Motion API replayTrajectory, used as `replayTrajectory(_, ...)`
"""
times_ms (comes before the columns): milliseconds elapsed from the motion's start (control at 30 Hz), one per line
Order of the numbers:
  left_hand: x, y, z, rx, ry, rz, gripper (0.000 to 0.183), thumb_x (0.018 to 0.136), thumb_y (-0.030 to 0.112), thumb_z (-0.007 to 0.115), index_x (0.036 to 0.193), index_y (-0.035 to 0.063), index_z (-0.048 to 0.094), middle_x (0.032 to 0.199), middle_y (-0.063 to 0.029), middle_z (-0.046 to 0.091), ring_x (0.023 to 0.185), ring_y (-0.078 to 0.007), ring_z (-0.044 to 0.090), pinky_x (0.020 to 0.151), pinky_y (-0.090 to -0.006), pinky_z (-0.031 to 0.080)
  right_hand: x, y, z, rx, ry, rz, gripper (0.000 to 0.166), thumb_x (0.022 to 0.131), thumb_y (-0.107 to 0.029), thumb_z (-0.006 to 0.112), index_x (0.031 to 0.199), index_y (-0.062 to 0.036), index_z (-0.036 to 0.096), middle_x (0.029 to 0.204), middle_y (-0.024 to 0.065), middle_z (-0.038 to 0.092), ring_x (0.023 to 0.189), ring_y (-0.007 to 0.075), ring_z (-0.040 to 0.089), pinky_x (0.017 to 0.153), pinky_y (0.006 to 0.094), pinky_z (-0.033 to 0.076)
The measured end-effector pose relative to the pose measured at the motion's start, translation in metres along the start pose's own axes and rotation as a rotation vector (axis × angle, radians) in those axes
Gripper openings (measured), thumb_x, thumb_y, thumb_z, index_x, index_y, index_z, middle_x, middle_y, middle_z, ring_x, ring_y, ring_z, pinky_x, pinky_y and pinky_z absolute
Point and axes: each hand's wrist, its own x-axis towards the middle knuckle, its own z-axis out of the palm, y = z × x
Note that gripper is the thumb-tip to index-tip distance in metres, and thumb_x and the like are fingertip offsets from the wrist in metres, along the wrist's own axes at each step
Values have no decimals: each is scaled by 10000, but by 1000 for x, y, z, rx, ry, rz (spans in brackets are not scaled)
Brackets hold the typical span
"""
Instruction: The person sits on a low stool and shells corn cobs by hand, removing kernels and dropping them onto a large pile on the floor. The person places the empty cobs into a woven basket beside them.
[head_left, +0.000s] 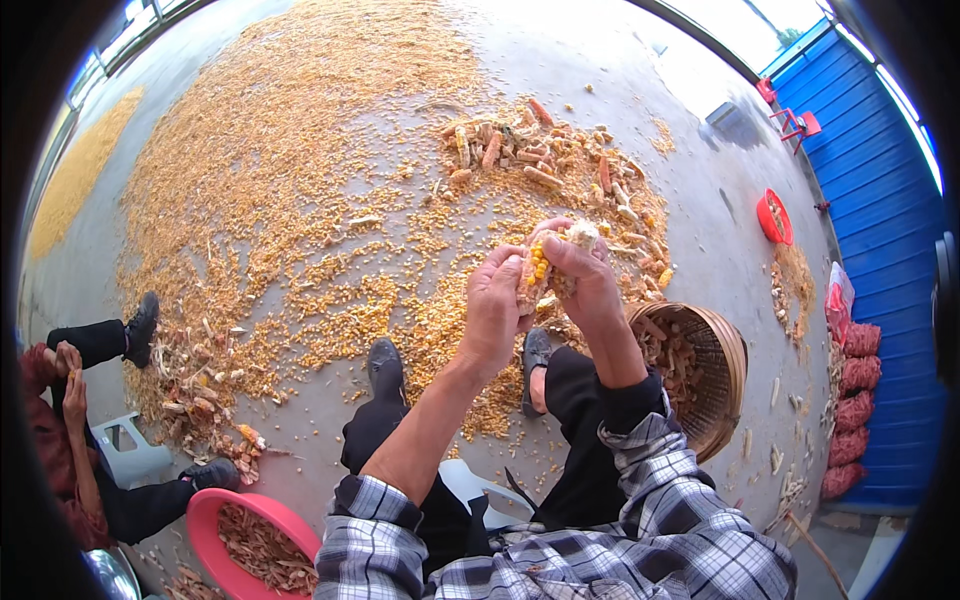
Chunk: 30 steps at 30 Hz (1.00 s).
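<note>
Both of my hands meet in front of me around a corn cob (534, 271) that carries a few yellow kernels and is mostly bare. My left hand (493, 296) grips its lower left side. From the right, my right hand (589, 274) holds a pale, ragged cob piece (583, 234) against it, the thumb close to the kernels. Whether these are two cobs or one broken cob I cannot tell. Loose corn kernels (435, 322) lie on the concrete floor below, and a heap of cobs (532, 154) lies beyond my hands.
A woven bamboo basket (731, 382) of cobs stands by my right leg. A pink basin (201, 525) of cobs is at lower left, near a co-worker (67, 465) and a plastic stool (131, 454). Red mesh sacks (855, 412) line the blue wall (889, 262); a red basin (766, 217) stands nearby.
</note>
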Motion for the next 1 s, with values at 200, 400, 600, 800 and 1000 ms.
replayTrajectory(200, 5, -2, 1, 126, -118, 103, 262, 961, 322, 482, 900, 70, 517, 687, 31, 481, 525, -15, 378, 432, -174, 295, 1, -4, -10, -147, 81, -64, 144, 866, -172, 614, 927, -43, 597, 726, -2, 591, 609, 61, 539, 532, 206, 424)
replayTrajectory(400, 15, -22, 7, 229, -44, 378, 249, 969, 259, 465, 871, 32, 496, 714, 18, 485, 693, -35, 425, 595, -207, 389, -1, 3, -9, -111, 79, -100, 121, 861, -123, 632, 933, -33, 595, 695, 2, 600, 588, 58, 552, 517, 194, 434)
replayTrajectory(600, 10, -3, 1, -148, -128, -77, 219, 971, 226, 368, 895, 74, 507, 645, 17, 471, 441, -17, 330, 354, -178, 250, -8, -7, -4, -114, 34, -70, 130, 857, -115, 631, 934, -19, 589, 708, 25, 614, 596, 82, 576, 527, 199, 449)
replayTrajectory(800, 9, 10, -1, -103, -90, -95, 179, 973, 236, 421, 933, 77, 494, 693, -3, 479, 472, -45, 358, 391, -200, 298, 2, -2, -18, -257, 58, -147, 156, 864, -153, 640, 961, -37, 601, 674, -4, 580, 543, 61, 507, 478, 191, 395)
replayTrajectory(1000, 18, -18, 1, 303, 84, 370, 213, 988, 210, 398, 1005, 20, 494, 769, 22, 464, 678, -36, 400, 591, -198, 369, 2, 11, -4, -460, 129, -221, 152, 874, -151, 642, 948, -25, 603, 692, -31, 577, 581, 28, 490, 489, 186, 392)
